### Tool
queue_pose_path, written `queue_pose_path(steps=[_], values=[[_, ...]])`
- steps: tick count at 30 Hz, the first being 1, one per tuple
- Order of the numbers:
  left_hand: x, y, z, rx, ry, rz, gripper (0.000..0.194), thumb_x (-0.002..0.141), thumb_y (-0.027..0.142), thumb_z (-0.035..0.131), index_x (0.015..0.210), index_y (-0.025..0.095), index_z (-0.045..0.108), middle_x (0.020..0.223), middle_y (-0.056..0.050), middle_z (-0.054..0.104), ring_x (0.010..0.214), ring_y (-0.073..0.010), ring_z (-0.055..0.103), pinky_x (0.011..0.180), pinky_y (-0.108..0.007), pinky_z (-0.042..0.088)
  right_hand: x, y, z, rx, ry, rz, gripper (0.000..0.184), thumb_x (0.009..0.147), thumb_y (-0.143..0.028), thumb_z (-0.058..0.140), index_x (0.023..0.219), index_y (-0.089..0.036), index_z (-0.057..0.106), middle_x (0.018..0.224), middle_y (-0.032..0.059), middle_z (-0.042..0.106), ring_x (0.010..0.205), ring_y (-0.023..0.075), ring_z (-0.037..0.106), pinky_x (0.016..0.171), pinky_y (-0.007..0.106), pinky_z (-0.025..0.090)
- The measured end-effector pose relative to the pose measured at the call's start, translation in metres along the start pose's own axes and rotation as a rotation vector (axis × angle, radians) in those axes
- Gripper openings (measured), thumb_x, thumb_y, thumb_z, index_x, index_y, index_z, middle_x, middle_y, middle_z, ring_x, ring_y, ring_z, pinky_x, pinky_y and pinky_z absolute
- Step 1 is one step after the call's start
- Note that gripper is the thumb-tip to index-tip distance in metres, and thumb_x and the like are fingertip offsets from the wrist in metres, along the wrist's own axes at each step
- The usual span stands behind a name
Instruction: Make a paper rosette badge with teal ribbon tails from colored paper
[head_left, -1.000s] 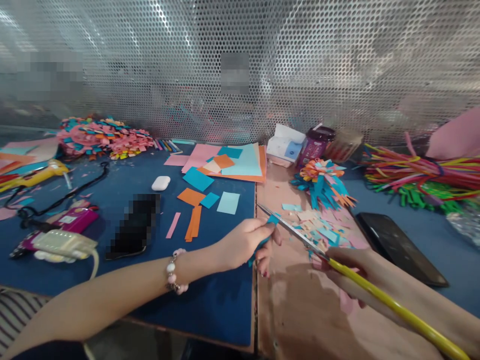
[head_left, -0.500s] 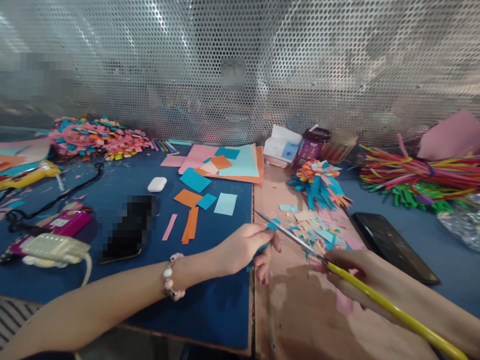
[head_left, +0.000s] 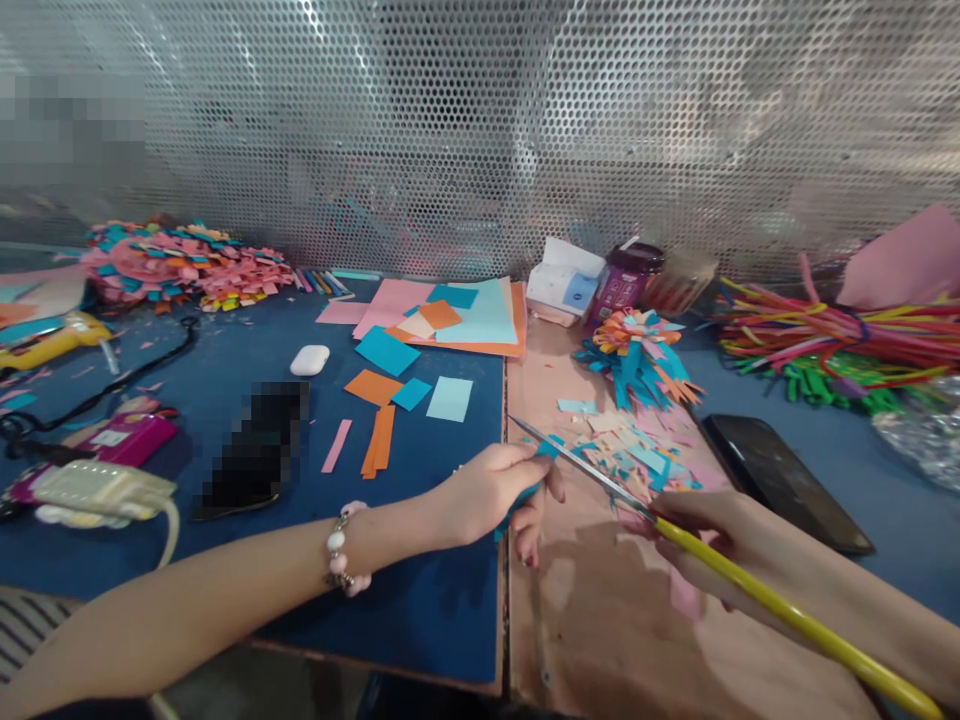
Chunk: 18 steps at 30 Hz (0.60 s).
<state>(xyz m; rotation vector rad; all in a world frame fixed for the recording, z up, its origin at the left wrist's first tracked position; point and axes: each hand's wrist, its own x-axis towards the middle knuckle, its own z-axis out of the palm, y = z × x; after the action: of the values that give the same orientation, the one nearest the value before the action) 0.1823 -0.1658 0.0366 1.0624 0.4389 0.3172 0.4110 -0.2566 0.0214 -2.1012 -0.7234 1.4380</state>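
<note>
My left hand [head_left: 499, 490] is closed, pinching a blue paper strip [head_left: 550, 447] between thumb and fingers, and more of the blue paper shows below the fingers. My right hand [head_left: 709, 540] grips the long yellow-handled scissors [head_left: 589, 470]. Their silver blades point up and left, lying across the blue paper just beside my left fingertips. From this angle I cannot tell how far apart the blades are. Small paper scraps [head_left: 637, 450] are scattered beyond the blades. A fringed paper flower [head_left: 634, 350] in orange and blue lies behind them.
On the blue mat are cut paper pieces [head_left: 386, 350], a white earbud case [head_left: 310, 360] and a phone [head_left: 255, 450]. A glue gun [head_left: 56, 340] and plug [head_left: 105, 492] lie left. Another phone [head_left: 784, 480] and pipe cleaners [head_left: 840, 330] are right. A perforated metal panel [head_left: 450, 130] stands behind.
The view has shifted slightly. Both hands stay nearly in place, with the scissors still across the blue paper in my left hand.
</note>
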Motion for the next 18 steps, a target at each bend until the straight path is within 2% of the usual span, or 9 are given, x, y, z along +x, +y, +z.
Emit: queue_pose_path(steps=[4,8,13,15,18], values=[[0.0,-0.001,0.0,0.019,-0.011,0.0,0.023,0.091,0.028,0.037,0.078,0.014,0.05,0.041,0.007,0.039,0.034,-0.01,0.046,0.042,-0.024,0.043,0.003,0.002,0.003,0.094,0.019,0.019,0.032,0.07,-0.048,0.051,0.052,-0.021,0.053,0.044,0.0005,0.047,0.036,0.0106,0.042,0.032,0.023,0.035],[0.0,0.0,0.002,0.025,-0.009,-0.001,0.023,0.092,0.027,0.036,0.078,0.014,0.051,0.041,0.007,0.038,0.034,-0.0099,0.046,0.042,-0.023,0.044,0.002,0.003,0.0,-0.108,-0.015,-0.106,0.033,0.07,-0.049,0.049,0.053,-0.021,0.054,0.039,-0.0024,0.04,0.032,0.0097,0.037,0.031,0.022,0.032],[0.002,0.0,0.003,-0.003,-0.009,-0.025,0.023,0.091,0.026,0.037,0.077,0.014,0.05,0.041,0.007,0.039,0.033,-0.0099,0.046,0.042,-0.024,0.046,-0.008,0.002,-0.01,-0.336,-0.083,-0.298,0.018,0.064,-0.036,0.059,0.063,-0.019,0.063,0.051,-0.0003,0.054,0.035,0.0088,0.041,0.033,0.022,0.032],[0.004,-0.001,0.002,-0.02,-0.022,-0.034,0.023,0.091,0.026,0.037,0.077,0.014,0.05,0.04,0.007,0.039,0.033,-0.01,0.046,0.042,-0.025,0.046,-0.011,0.0,-0.013,-0.425,-0.094,-0.4,0.016,0.064,-0.034,0.06,0.063,-0.018,0.064,0.053,0.0003,0.056,0.038,0.0094,0.043,0.035,0.022,0.033],[0.008,-0.004,0.002,-0.041,-0.046,-0.038,0.023,0.091,0.026,0.036,0.077,0.014,0.05,0.038,0.007,0.04,0.031,-0.0099,0.045,0.042,-0.025,0.047,-0.013,-0.002,-0.016,-0.461,-0.097,-0.444,0.02,0.065,-0.037,0.061,0.062,-0.017,0.064,0.053,0.001,0.057,0.04,0.0105,0.045,0.037,0.022,0.035]])
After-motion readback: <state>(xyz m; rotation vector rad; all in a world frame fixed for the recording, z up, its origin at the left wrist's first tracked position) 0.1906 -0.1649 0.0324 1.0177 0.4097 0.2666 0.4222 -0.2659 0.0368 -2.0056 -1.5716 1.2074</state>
